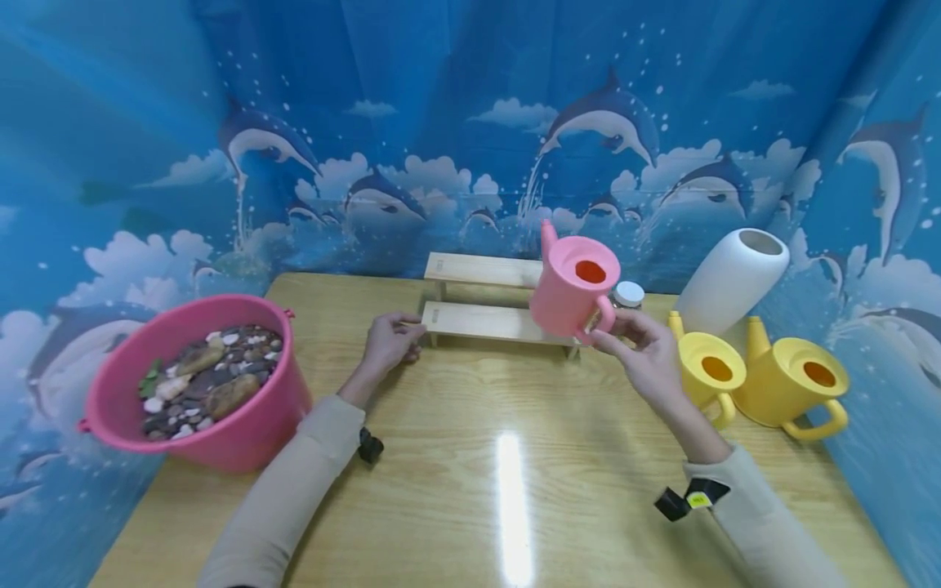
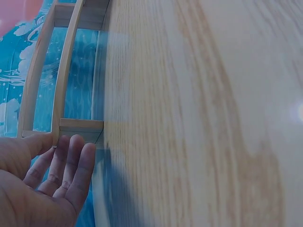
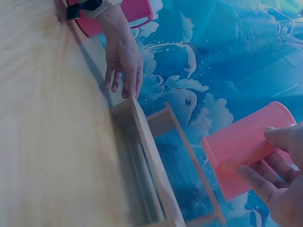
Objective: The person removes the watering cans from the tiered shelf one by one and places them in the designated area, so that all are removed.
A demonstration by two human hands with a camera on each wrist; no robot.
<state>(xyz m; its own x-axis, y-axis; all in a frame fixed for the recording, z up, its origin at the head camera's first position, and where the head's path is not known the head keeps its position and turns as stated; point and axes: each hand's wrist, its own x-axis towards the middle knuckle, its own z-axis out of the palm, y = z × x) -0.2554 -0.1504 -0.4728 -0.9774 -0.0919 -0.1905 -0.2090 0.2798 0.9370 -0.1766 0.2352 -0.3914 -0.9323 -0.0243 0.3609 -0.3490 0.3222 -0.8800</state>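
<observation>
My right hand point(image 1: 647, 351) grips a pink watering can point(image 1: 569, 286) by its handle, fingers and thumb around it. The can hangs over the right part of a two-tier wooden shelf point(image 1: 481, 321), its spout pointing up and back. In the right wrist view the can point(image 3: 246, 142) shows its side and base, tilted beside the shelf's boards. My left hand point(image 1: 390, 343) is at the left end of the lower board. There, the left wrist view has the thumb and fingertips pinching the end of the board point(image 2: 66, 71).
On the left stands a pink bucket point(image 1: 294, 384) holding stones. To the right are a yellow watering can point(image 1: 706, 367), another yellow watering can point(image 1: 790, 380) and a white vase point(image 1: 724, 282). A white-lidded jar point(image 1: 628, 294) stands behind my right hand. A dolphin-print curtain point(image 1: 456, 122) surrounds the wooden table point(image 1: 441, 490).
</observation>
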